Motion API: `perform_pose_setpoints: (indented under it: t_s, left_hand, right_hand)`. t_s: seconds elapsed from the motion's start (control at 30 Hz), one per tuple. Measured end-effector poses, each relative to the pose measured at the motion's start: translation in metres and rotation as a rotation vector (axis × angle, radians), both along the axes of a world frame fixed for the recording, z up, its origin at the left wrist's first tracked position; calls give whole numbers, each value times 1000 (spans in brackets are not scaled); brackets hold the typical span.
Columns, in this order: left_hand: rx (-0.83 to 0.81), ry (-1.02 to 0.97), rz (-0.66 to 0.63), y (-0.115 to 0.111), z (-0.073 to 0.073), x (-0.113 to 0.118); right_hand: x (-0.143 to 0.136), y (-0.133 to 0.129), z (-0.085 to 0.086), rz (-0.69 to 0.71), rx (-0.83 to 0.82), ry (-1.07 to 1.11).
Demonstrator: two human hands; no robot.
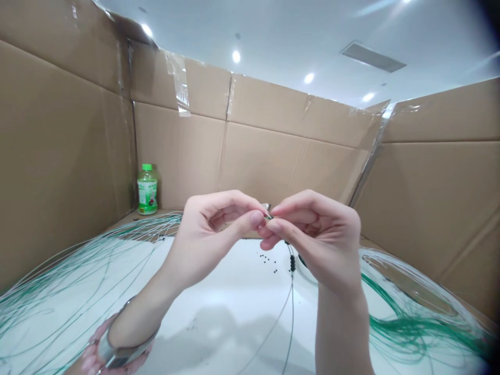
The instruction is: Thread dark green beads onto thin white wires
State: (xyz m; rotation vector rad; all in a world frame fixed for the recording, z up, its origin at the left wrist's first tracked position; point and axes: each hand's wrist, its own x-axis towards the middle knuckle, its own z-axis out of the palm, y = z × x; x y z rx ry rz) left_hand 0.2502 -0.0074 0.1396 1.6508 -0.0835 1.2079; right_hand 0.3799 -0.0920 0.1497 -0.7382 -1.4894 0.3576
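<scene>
My left hand (222, 229) and my right hand (316, 234) are raised over the white table, fingertips meeting. Both are closed in a pinch around a tiny, thin dark-and-shiny piece (269, 214), mostly covered by the fingers. Below my right hand's fingers hangs a thin green wire (291, 307) beside a paler one (273, 323). A short stack of small black pieces (292, 263) sits on these wires; their upper ends are hidden behind the hand. Several tiny black bits (267, 259) lie scattered on the tabletop beneath.
Cardboard walls (265, 151) enclose the table (219, 291) on the left, back and right. A bundle of green and white wires (94, 260) spreads along the left; another green bundle (414, 325) lies at the right. A green-capped bottle (147, 190) stands in the back left corner.
</scene>
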Motion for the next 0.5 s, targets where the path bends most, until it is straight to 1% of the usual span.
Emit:
perform_pose_setpoints:
  t_s: [0.1,0.23,0.37,0.5]
  left_hand:
    - [-11,6,-21,-1,2,-2]
    - [14,-7,-4,-3,3,-3]
    - [90,-25,77,-6,2,-5]
    - [203,-47,173,-10,2,-7]
  right_hand:
    - [2,2,1,38,-9,14]
    - [4,5,2,96,-45,18]
    - [5,6,2,161,-79,28]
    - [7,7,1,278,-135,70]
